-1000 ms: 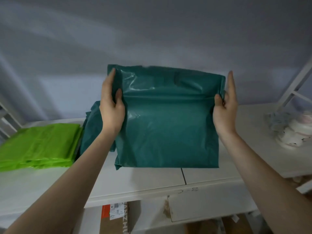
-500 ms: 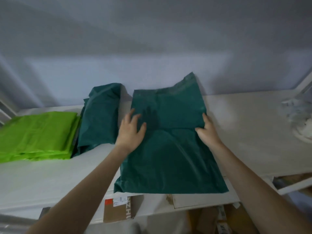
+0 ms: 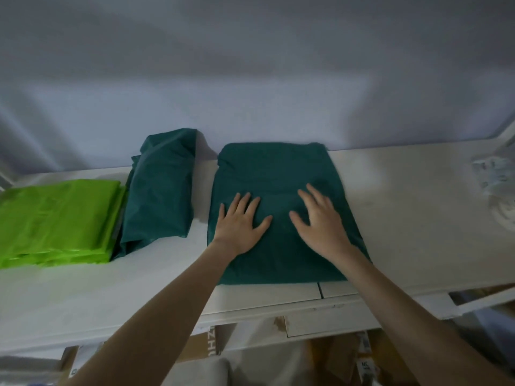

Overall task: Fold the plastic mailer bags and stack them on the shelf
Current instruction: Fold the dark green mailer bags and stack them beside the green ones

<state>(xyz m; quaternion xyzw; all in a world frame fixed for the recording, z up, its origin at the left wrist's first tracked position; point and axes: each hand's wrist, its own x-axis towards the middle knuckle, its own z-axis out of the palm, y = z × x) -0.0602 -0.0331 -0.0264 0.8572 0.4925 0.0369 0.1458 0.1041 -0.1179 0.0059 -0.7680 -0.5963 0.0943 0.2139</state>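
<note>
A dark green folded mailer bag [image 3: 276, 168] lies flat on the white shelf [image 3: 404, 218], its far edge against the wall. My left hand [image 3: 239, 224] rests palm down on its left half, fingers spread. Spread the same way, my right hand [image 3: 320, 221] presses on its right half. Neither hand grips anything. A second dark green bag [image 3: 160, 188] lies bunched to the left, partly leaning on the wall. Further left sits a stack of bright green folded bags [image 3: 55, 221].
A pale, blurred object [image 3: 498, 188] sits at the shelf's far right end. Below the shelf's front edge are cardboard boxes [image 3: 206, 346] with printed labels. A white frame rail [image 3: 485, 302] angles off the shelf's right front corner.
The dark green bag was held up in both hands, then came down flat onto the shelf. Both hands moved from its side edges onto its top, palms down.
</note>
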